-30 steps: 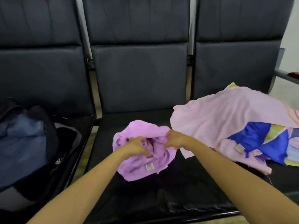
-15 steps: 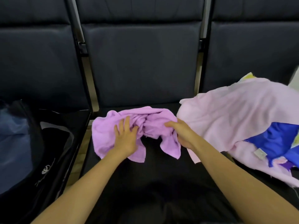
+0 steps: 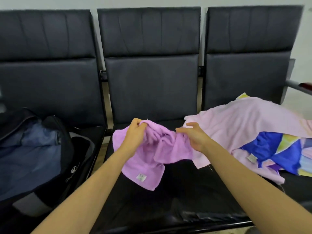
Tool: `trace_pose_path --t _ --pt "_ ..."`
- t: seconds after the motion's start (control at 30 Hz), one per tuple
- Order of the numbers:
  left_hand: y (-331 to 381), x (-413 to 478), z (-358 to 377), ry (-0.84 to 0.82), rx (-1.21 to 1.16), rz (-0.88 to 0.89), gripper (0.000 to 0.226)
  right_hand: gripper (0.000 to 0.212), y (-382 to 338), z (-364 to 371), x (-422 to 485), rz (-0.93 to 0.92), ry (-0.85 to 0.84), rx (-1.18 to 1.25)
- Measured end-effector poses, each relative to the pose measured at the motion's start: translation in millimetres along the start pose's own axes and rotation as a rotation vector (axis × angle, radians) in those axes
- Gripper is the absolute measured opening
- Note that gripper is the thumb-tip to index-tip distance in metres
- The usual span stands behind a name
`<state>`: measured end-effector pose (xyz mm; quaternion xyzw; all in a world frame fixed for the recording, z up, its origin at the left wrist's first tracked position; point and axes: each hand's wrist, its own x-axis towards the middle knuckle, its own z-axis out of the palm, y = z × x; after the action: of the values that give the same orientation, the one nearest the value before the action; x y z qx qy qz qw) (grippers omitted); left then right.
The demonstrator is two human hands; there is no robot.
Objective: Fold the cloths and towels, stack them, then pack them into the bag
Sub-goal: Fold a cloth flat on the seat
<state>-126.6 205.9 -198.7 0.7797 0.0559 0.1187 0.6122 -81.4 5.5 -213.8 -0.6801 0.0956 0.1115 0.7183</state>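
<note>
Two hands meet the crumpled purple towel over the middle seat, your left hand pinching its top edge, your right hand at the other end, grip unclear; you seem to be starting its fold, so next find both corners.

Nothing legible here. A small white tag sits on the purple towel near its lower edge, and its printed marks are too blurred to read. There's a pale tag on the pink towel, same story. Over on the black bag, a white emblem, perhaps a brand logo, with unreadable script beneath.
</note>
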Motion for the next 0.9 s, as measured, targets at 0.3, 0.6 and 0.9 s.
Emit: trace_pose_path --t 0.3,0.6,0.9 --pt "50 -35 -4 -0.132 0.122 0.132 0.017 0.051 0 31 -58 -0.317 -0.322 -0.668" --pt "38 -38 -71 0.178 0.092 0.069 0.019 0.009 7 18 -63 -0.407 0.126 -0.978" --pt "-3 -63 -49 -0.265 0.541 0.011 0.050 0.011 -18 39 -89 -0.448 -0.136 -0.564"
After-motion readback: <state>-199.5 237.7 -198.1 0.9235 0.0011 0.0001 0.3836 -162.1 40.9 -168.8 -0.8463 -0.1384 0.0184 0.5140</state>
